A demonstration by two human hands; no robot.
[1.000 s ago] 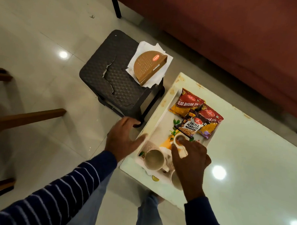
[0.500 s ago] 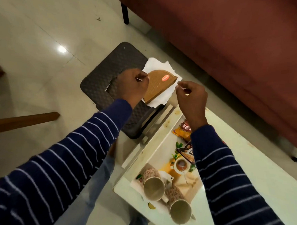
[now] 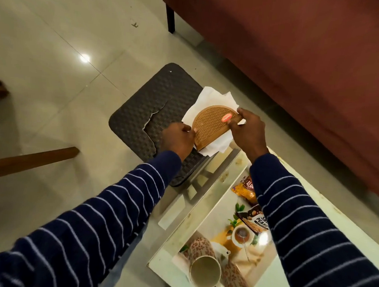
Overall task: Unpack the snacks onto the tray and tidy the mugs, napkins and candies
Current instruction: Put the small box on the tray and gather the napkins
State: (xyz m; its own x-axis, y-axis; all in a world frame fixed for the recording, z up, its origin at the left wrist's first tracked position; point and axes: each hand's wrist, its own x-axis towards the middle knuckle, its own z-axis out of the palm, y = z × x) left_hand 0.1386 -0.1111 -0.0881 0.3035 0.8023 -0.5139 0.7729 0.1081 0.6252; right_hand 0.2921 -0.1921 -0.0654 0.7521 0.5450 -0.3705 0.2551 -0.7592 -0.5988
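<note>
Over on the black stool (image 3: pixel 164 103), both hands have just come across from the tray (image 3: pixel 207 211): left hand (image 3: pixel 178 136) and right hand (image 3: pixel 246 129) now grip the brown napkin holder (image 3: pixel 211 126), napkins (image 3: pixel 210 96) underneath. Guessing napkin tidying's next.

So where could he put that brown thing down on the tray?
Bare tray shows between the snack packets and the patterned mugs, along its near left rim. The mug end is crowded. The dark woven stool is bare left of the brown half-round holder and white napkins.
</note>
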